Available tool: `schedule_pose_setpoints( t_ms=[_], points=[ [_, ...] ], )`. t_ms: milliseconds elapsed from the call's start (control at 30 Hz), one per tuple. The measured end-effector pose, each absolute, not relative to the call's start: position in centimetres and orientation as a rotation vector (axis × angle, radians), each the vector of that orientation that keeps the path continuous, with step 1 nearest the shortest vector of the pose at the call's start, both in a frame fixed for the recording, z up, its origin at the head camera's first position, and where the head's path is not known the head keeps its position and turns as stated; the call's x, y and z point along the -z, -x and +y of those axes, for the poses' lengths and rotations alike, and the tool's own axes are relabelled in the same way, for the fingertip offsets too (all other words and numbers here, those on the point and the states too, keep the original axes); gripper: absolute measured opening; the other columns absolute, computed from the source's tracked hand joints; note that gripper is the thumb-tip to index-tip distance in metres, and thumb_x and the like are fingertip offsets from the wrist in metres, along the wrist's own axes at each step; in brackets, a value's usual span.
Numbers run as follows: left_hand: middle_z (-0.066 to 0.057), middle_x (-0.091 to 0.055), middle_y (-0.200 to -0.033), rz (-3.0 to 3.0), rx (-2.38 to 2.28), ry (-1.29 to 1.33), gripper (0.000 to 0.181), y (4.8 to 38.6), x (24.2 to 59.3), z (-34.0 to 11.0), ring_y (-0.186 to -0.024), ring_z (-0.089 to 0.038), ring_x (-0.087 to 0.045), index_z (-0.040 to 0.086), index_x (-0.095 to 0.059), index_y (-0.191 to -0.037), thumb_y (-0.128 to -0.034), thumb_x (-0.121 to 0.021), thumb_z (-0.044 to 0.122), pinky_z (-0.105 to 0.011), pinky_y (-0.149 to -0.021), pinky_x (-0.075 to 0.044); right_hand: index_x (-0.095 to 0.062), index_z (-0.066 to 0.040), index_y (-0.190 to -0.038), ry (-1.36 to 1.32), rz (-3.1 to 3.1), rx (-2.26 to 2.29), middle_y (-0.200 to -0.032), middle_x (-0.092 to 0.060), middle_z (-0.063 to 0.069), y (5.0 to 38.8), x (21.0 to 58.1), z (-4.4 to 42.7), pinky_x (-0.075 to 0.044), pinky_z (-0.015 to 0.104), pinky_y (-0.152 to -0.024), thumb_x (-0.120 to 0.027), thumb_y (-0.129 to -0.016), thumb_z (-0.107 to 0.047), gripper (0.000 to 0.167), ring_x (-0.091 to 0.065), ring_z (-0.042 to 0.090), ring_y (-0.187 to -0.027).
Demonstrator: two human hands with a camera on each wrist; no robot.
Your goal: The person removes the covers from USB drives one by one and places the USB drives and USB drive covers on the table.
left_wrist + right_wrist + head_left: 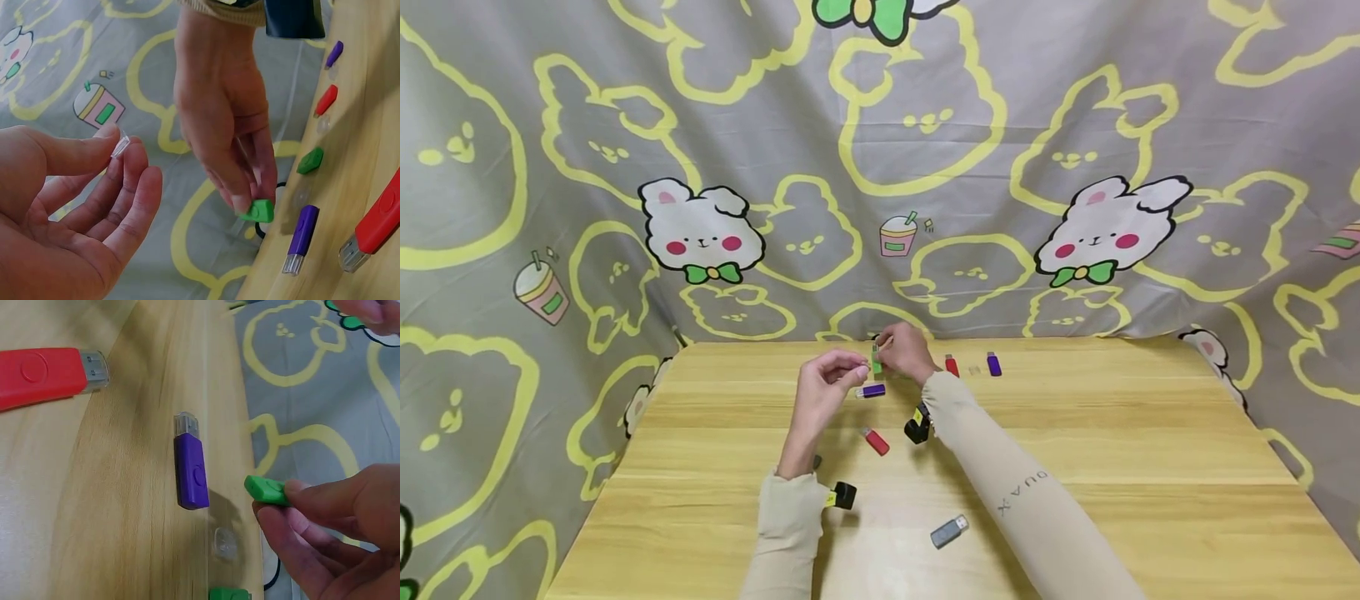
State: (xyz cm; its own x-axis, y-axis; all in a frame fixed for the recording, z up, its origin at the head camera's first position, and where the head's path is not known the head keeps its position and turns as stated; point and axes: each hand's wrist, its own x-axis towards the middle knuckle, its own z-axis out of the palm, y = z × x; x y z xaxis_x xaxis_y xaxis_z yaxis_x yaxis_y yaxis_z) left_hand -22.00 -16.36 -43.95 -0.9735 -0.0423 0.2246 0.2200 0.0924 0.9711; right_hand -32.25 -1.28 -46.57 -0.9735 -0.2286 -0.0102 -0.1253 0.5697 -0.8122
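Observation:
My left hand [81,200] pinches a small clear cap [120,146] between thumb and fingertips, raised above the table. Beside it, my right hand [353,515] holds a green USB stick [265,490] by thumb and fingers; the rest of that stick is hidden in the grip. Below the hands lies a purple USB stick [191,472] with a clear cap over its plug. A second green USB stick [310,160] rests on the table under the right hand. Near it lies a loose clear cap [225,544].
Along the back edge lie a red USB stick [952,365], a clear cap [974,370] and a purple USB stick [994,364]. A capped red stick [876,442] and a grey stick [950,532] lie nearer on the wooden table [1150,467]. A patterned curtain [820,167] hangs behind.

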Motion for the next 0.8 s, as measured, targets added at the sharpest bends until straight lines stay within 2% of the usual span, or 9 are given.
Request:
schedule_pose_setpoints(
  t_ms=[167, 233, 333, 400, 600, 700, 800],
  points=[
    [-0.023, -0.072, -0.093, -2.159, 1.976, 0.207, 0.008, 22.1, 44.2, -16.4, -0.075, -0.01, -0.068, -0.01, -0.073, -0.098, -0.0895, -0.074, -0.008, -0.02, -0.072, -0.057, -0.078, -0.001, -0.098, 0.305, 2.835, 1.158, -0.098, -0.076, 0.011, 32.5, 46.8, -2.2, -0.058, 0.037, -0.081, -0.083, -0.082, -0.006, 0.017, -0.07, 0.027, -0.085],
    [-0.024, -0.073, -0.093, -2.16, 1.973, 0.215, 0.009, 22.2, 44.3, -16.5, -0.075, -0.01, -0.069, -0.01, -0.073, -0.098, -0.0891, -0.074, -0.009, -0.02, -0.072, -0.058, -0.078, -0.002, -0.091, 0.327, 2.873, 1.086, -0.096, -0.076, 0.011, 32.7, 47.0, -2.5, -0.057, 0.039, -0.083, -0.083, -0.081, -0.007, 0.012, -0.068, 0.028, -0.088],
    [-0.025, -0.072, -0.094, -2.158, 1.974, 0.217, 0.01, 22.3, 44.4, -16.5, -0.075, -0.01, -0.069, -0.01, -0.073, -0.098, -0.0888, -0.074, -0.01, -0.02, -0.072, -0.058, -0.076, -0.003, -0.081, 0.35, 2.903, 1.009, -0.087, -0.074, 0.01, 33.0, 47.4, -3.0, -0.057, 0.04, -0.078, -0.083, -0.08, -0.006, 0.007, -0.067, 0.029, -0.085],
    [-0.025, -0.072, -0.094, -2.163, 1.973, 0.211, 0.01, 22.3, 44.5, -16.5, -0.075, -0.01, -0.069, -0.01, -0.073, -0.098, -0.0887, -0.074, -0.01, -0.02, -0.072, -0.058, -0.073, -0.004, -0.075, 0.354, 2.916, 0.964, -0.079, -0.071, 0.008, 33.2, 47.7, -3.2, -0.056, 0.039, -0.073, -0.081, -0.081, -0.005, 0.01, -0.065, 0.028, -0.079],
    [-0.023, -0.072, -0.093, -2.189, 1.962, 0.192, 0.008, 22.4, 44.6, -16.3, -0.075, -0.01, -0.068, -0.009, -0.073, -0.098, -0.0897, -0.073, -0.009, -0.02, -0.072, -0.057, -0.051, -0.009, -0.058, 0.355, 2.926, 0.854, -0.055, -0.048, 0.003, 33.8, 48.2, -3.7, -0.042, 0.032, -0.055, -0.075, -0.084, 0.0, 0.036, -0.05, 0.021, -0.058],
    [-0.023, -0.072, -0.093, -2.19, 1.963, 0.184, 0.008, 22.4, 44.6, -16.4, -0.075, -0.01, -0.068, -0.009, -0.073, -0.098, -0.0897, -0.073, -0.009, -0.02, -0.072, -0.057, -0.044, -0.011, -0.057, 0.357, 2.922, 0.841, -0.052, -0.039, 0.001, 34.0, 48.4, -4.0, -0.037, 0.03, -0.051, -0.073, -0.085, 0.002, 0.043, -0.042, 0.019, -0.052],
    [-0.023, -0.072, -0.093, -2.188, 1.957, 0.175, 0.009, 22.3, 44.6, -16.5, -0.075, -0.01, -0.067, -0.009, -0.073, -0.098, -0.0893, -0.074, -0.009, -0.019, -0.07, -0.056, -0.043, -0.012, -0.058, 0.364, 2.907, 0.842, -0.054, -0.039, 0.0, 33.9, 48.2, -4.2, -0.037, 0.029, -0.05, -0.073, -0.083, 0.004, 0.042, -0.042, 0.017, -0.052]
  ],
)
